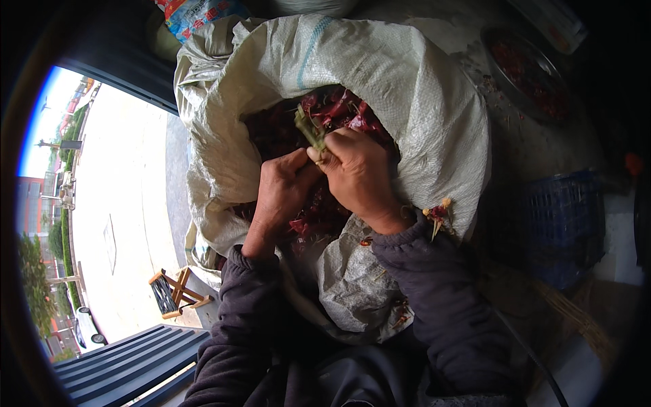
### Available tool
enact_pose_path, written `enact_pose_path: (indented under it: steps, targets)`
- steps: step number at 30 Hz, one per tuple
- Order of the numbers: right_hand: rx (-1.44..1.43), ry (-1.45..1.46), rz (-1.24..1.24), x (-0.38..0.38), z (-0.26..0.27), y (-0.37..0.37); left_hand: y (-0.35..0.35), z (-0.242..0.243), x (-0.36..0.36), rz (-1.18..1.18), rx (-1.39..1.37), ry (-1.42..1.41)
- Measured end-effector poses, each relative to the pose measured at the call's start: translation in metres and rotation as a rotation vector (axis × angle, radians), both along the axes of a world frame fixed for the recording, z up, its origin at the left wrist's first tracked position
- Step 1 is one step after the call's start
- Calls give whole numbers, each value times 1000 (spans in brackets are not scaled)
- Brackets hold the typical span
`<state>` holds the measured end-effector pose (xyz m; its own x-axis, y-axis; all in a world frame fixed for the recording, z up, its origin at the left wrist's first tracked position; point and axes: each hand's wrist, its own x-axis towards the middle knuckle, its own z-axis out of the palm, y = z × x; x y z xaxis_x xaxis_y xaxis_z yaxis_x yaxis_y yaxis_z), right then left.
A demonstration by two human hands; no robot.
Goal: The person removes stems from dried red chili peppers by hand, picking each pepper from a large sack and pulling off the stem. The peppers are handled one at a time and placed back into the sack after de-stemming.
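A white woven plastic sack [356,56] with its rim rolled down stands open before me, holding many dried red chili peppers [335,104]. Over its mouth my right hand [358,175] grips a small bundle of pale green stems [307,127] between thumb and curled fingers. Close against it, my left hand [285,191] is bent inward at the thumb side of the right. Its fingertips are hidden, so whether they pinch anything is unclear. A cluster of stems and bits of chili [438,213] lies by my right cuff.
A metal basin [529,76] with red pieces sits at the upper right. Below it stands a blue plastic crate [562,224]. A folding stool [178,292] is outside the doorway at left, beyond a ribbed dark metal shutter or door [132,361]. A printed bag [203,15] lies behind the sack.
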<state>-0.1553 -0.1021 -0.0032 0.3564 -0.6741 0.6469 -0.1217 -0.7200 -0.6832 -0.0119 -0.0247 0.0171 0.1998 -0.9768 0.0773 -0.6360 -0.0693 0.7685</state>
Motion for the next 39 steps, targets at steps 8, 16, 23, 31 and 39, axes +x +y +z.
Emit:
enact_pose_path:
  steps: [8, 16, 23, 31, 39]
  targets:
    - [728, -508, 309, -2, 4, 5, 2, -10, -4, -74, -83, 716]
    - [487, -260, 457, -12, 21, 6, -17, -13, 57, 411, -70, 506]
    - [674, -935, 791, -43, 65, 0, -64, -70, 89, 226, -97, 277]
    - [765, -232, 318, -10, 11, -10, -43, -20, 62, 357, 94, -37]
    - [329, 207, 271, 3, -1, 3, -1, 34, 24, 147, 193, 830]
